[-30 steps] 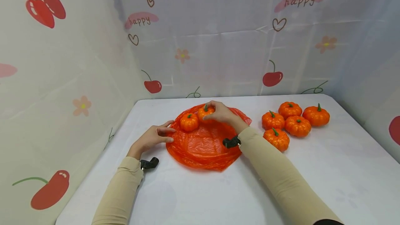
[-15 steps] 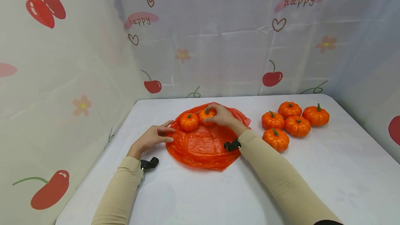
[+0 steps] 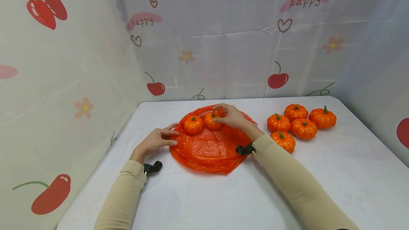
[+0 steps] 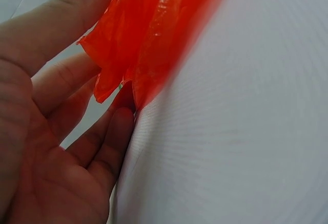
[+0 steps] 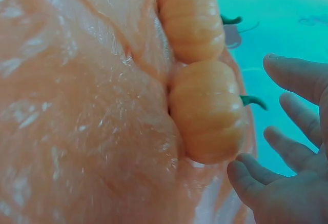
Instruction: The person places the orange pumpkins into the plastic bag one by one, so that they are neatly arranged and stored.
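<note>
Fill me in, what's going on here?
Two orange pumpkins sit side by side in an open orange-red bag. A person's right hand is by the right pumpkin, fingers spread, not gripping it. Their left hand touches the bag's left edge. Five more pumpkins are grouped on the table, right of the bag.

the head view looks forward and down across the white-clothed table (image 3: pixel 191 201), far enough back to take in the cherry-print curtain (image 3: pixel 223 63). the left wrist view sits close to the palm of the left hand (image 4: pixel 56 167), facing the side of the orange plastic bag (image 4: pixel 133 39). the right wrist view, tipped sideways, looks from near the right hand (image 5: pixel 294 190) at two miniature pumpkins (image 5: pixel 202 75), which the head view shares; all three show the bag.
</note>
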Demonstrator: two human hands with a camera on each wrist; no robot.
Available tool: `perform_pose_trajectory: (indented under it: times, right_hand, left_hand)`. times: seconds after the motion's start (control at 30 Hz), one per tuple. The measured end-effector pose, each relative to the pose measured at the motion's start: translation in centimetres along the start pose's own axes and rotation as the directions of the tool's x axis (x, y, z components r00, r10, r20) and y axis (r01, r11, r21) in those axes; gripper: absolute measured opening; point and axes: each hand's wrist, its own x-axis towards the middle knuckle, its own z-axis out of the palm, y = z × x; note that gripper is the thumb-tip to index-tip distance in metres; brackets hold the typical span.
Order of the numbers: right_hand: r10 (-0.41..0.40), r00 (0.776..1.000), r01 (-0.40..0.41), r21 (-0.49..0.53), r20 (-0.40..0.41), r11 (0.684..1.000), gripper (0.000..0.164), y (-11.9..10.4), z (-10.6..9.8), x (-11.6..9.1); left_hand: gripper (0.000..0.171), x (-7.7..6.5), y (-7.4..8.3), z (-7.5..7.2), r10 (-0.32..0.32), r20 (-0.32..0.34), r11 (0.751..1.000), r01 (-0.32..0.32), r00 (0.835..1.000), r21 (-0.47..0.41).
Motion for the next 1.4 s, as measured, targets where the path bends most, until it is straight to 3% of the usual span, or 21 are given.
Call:
perform_pose_trajectory:
  times: [0.5, 1.4]
  right_hand:
    - [-0.070, 0.997, 0.072, -0.049, 0.031, 0.996, 0.054, -2.0, -2.3, -4.7]
    - [-0.109, 0.990, 0.114, -0.061, 0.089, 0.992, 0.048, -0.5, -6.3, -11.3]
  left_hand:
    - [0.048, 0.0, 0.3, -0.2, 0.011, 0.000, 1.000, -0.011, 1.000, 0.009]
    - [0.048, 0.0, 0.0, 0.1, 0.019, -0.002, 1.000, -0.019, 1.000, 0.022]
